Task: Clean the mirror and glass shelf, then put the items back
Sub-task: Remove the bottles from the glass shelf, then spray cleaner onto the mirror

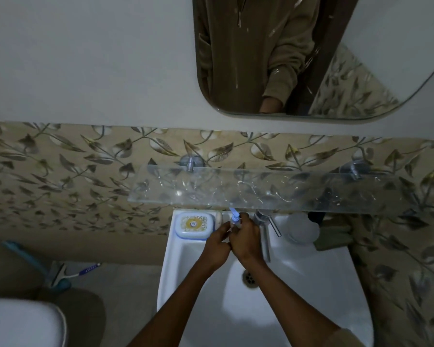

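Gripping pump bottle [236,219]: both hands [232,242].

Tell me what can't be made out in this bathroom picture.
- Pump bottle, head view: both hands, the left hand and the right hand, cover its body; only the pump top shows.
- Items at the sink's back right: blurred by the glass shelf in front and by dim light.
- Mirror: its upper part is cut off by the top edge.
- Toilet: cut off at the bottom left corner.
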